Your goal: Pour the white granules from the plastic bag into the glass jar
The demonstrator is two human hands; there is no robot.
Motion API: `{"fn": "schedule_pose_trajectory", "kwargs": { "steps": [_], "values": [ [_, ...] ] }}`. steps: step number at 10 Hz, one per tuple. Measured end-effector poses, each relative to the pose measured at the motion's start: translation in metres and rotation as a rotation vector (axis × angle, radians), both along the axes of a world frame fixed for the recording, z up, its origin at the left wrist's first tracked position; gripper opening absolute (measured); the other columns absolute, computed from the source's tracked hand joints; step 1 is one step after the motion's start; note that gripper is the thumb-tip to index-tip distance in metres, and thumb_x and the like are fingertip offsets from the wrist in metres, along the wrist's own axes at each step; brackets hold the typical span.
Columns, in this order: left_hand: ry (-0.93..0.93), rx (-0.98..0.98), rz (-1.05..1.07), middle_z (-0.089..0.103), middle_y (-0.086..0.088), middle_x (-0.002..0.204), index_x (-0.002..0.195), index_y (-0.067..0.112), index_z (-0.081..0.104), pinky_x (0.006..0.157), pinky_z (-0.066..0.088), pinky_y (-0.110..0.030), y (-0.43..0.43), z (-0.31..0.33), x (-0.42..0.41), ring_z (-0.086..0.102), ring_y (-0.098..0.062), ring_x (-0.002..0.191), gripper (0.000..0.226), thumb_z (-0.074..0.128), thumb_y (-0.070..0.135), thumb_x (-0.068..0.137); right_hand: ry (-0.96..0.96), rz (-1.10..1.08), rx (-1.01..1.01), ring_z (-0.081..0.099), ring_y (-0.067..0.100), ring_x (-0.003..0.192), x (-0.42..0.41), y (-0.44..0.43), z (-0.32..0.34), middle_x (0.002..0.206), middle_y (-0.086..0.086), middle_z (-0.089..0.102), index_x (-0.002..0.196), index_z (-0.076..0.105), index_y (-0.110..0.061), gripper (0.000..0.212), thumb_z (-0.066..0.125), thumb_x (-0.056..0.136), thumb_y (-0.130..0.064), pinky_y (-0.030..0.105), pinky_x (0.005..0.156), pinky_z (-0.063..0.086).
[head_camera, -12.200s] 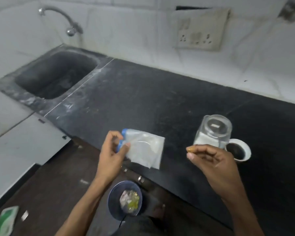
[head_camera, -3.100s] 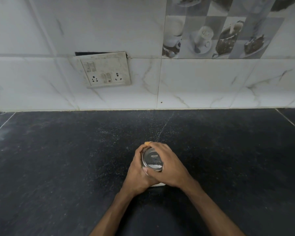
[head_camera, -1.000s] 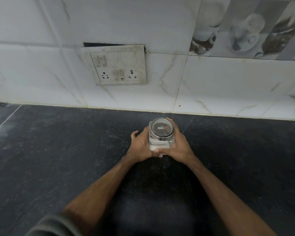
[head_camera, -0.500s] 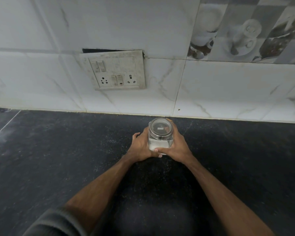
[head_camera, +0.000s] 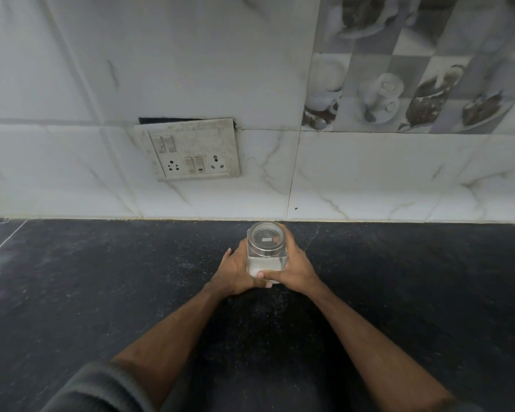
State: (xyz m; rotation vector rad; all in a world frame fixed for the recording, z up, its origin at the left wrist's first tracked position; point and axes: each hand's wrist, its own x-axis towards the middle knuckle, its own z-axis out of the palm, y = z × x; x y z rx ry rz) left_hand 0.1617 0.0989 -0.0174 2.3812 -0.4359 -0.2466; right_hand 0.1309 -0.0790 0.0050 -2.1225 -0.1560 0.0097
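The glass jar (head_camera: 265,251) stands upright on the black counter (head_camera: 101,292), close to the tiled back wall. A clear lid covers its top and white granules fill its lower part. My left hand (head_camera: 234,273) wraps the jar's left side. My right hand (head_camera: 295,269) wraps its right side, the thumb laid across the front near the base. The plastic bag is not in view.
A dirty white switch and socket plate (head_camera: 191,150) hangs on the wall above and left of the jar. White marble-look tiles and a picture tile of cups (head_camera: 399,93) form the back wall. Fine white specks lie scattered on the counter around the jar.
Over the last second both hands have kept their hold on the jar near the wall. Only the view has shifted slightly; 12 seconds ago the left hand held the bag and the jar stood open.
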Motion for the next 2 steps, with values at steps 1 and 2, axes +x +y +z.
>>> {"fn": "schedule_pose_trajectory", "kwargs": {
  "steps": [1,2],
  "values": [
    [-0.006,0.059,-0.021,0.033,0.006,0.159,0.156,0.027,0.012,0.124,0.005,-0.055,0.0058,0.0006,-0.001,0.033,-0.016,0.147,0.121,0.079,0.065,0.062,0.069,-0.013,-0.07,0.053,0.011,0.129,-0.0045,0.0013,0.0068,0.142,-0.013,0.053,0.148,-0.002,-0.056,0.134,0.092,0.053,-0.05,0.037,0.107,0.044],
    [-0.066,0.087,0.009,0.025,0.003,0.164,0.157,0.023,0.004,0.126,0.002,-0.05,0.0106,0.0021,-0.0097,0.026,-0.015,0.15,0.133,0.071,0.08,0.057,0.066,0.022,-0.109,0.045,0.019,0.138,-0.0128,-0.0029,0.0047,0.154,-0.004,0.042,0.152,-0.015,-0.044,0.147,0.09,0.049,-0.061,0.04,0.112,0.039]
  ]
}}
